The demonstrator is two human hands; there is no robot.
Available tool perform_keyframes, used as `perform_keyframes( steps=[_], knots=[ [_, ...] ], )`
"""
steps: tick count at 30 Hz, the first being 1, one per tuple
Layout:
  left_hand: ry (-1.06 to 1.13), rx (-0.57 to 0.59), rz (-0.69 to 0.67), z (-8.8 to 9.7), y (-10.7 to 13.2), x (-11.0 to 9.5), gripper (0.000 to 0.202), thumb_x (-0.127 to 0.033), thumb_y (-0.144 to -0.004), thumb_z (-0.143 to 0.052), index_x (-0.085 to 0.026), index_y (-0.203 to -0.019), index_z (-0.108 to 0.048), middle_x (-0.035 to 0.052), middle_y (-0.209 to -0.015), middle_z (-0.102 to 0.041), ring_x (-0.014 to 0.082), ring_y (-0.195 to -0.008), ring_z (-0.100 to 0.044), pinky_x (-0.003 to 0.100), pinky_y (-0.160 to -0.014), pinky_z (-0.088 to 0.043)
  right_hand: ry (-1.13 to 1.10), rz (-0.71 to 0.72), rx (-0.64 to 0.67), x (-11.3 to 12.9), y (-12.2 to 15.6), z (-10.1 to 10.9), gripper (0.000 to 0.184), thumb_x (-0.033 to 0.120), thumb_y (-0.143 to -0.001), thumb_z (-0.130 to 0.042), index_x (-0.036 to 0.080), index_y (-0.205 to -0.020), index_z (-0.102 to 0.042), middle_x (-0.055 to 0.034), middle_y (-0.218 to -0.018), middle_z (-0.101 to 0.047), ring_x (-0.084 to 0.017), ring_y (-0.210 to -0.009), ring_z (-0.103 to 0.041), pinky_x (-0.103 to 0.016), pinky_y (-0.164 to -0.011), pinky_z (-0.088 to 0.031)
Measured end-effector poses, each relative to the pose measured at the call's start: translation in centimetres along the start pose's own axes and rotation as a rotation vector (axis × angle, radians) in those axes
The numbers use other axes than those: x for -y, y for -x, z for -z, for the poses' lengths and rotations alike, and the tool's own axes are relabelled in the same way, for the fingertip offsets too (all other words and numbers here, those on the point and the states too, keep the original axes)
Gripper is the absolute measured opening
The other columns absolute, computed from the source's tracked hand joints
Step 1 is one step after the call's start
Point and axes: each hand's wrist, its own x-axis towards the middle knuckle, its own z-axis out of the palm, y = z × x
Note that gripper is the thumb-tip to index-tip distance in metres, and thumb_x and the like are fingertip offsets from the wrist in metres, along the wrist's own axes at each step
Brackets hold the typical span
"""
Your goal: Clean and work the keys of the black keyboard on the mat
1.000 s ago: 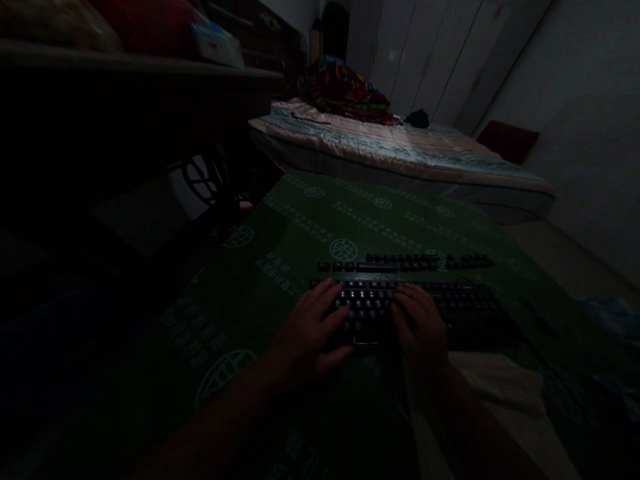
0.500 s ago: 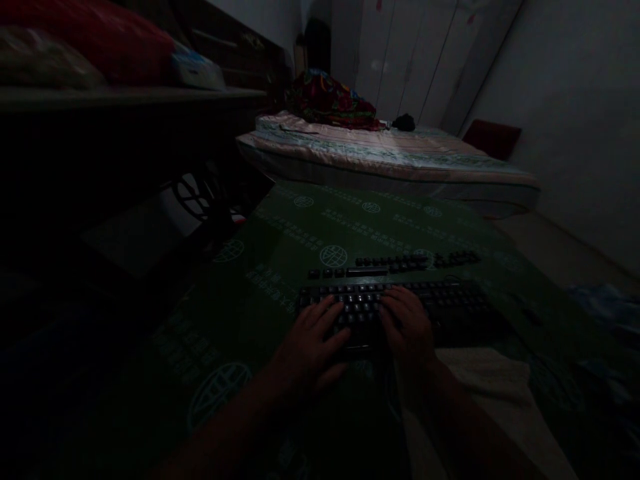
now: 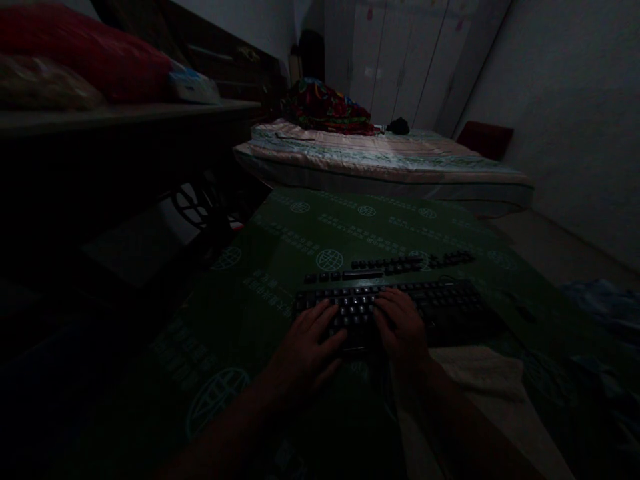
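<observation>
The room is dim. A black keyboard (image 3: 440,308) lies on a green printed mat (image 3: 280,267) on the floor. My left hand (image 3: 305,347) rests on the keyboard's left end with fingers spread over the keys. Beside it, my right hand (image 3: 403,330) lies on the keys near the middle, fingers bent down onto them. Neither hand holds anything. Just beyond the keyboard, a row of loose black keycaps (image 3: 395,265) is laid out on the mat.
A mattress (image 3: 380,163) with a red patterned bundle (image 3: 325,107) lies beyond the mat. A dark table with a treadle frame (image 3: 195,200) stands at the left. A pale cloth (image 3: 480,373) lies by my right forearm. White wardrobe doors (image 3: 400,60) close the back.
The view has tilted up and shifted slightly, so the keyboard and my hands appear a little further left. Both hands stay on the keys, with small finger movements.
</observation>
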Motion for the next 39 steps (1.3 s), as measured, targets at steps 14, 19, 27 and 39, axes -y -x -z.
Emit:
perform_keyframes(
  steps=[14, 19, 27, 39],
  knots=[
    [0.015, -0.006, 0.007, 0.03, 0.19, 0.26, 0.036, -0.02, -0.083, -0.056, -0.017, -0.119, -0.055, 0.018, -0.139, -0.042, 0.035, -0.133, -0.032, 0.054, -0.1, -0.038, -0.015, 0.003, -0.002, 0.04, -0.09, 0.1, 0.016, 0.018, -0.086, -0.053, 0.019, -0.093, -0.068, -0.0105, -0.095, -0.069, -0.023, -0.099, -0.062, -0.047, -0.088, -0.053],
    [0.023, 0.005, 0.008, -0.01, 0.32, 0.47, 0.039, -0.021, -0.083, -0.056, -0.015, -0.121, -0.051, 0.0192, -0.14, -0.041, 0.0359, -0.135, -0.03, 0.055, -0.101, -0.037, -0.018, -0.009, 0.007, -0.1, 0.11, 0.07, 0.016, 0.018, -0.086, -0.053, 0.02, -0.094, -0.068, -0.0097, -0.096, -0.069, -0.023, -0.1, -0.062, -0.047, -0.089, -0.053],
    [0.049, -0.002, 0.037, -0.22, 0.55, 0.67, 0.045, -0.022, -0.081, -0.058, -0.015, -0.124, -0.049, 0.0195, -0.141, -0.041, 0.036, -0.135, -0.029, 0.056, -0.101, -0.037, -0.032, -0.02, 0.025, -0.02, 0.09, 0.14, 0.016, 0.018, -0.086, -0.053, 0.02, -0.093, -0.067, -0.0096, -0.096, -0.069, -0.024, -0.099, -0.062, -0.048, -0.088, -0.053],
    [0.045, -0.018, 0.054, -0.13, 0.42, 0.48, 0.046, -0.024, -0.081, -0.059, -0.014, -0.124, -0.049, 0.0211, -0.139, -0.043, 0.037, -0.134, -0.032, 0.057, -0.099, -0.039, -0.031, -0.02, 0.03, -0.11, 0.13, 0.16, 0.016, 0.019, -0.086, -0.054, 0.02, -0.092, -0.068, -0.0094, -0.093, -0.069, -0.023, -0.097, -0.063, -0.047, -0.087, -0.053]
  ],
)
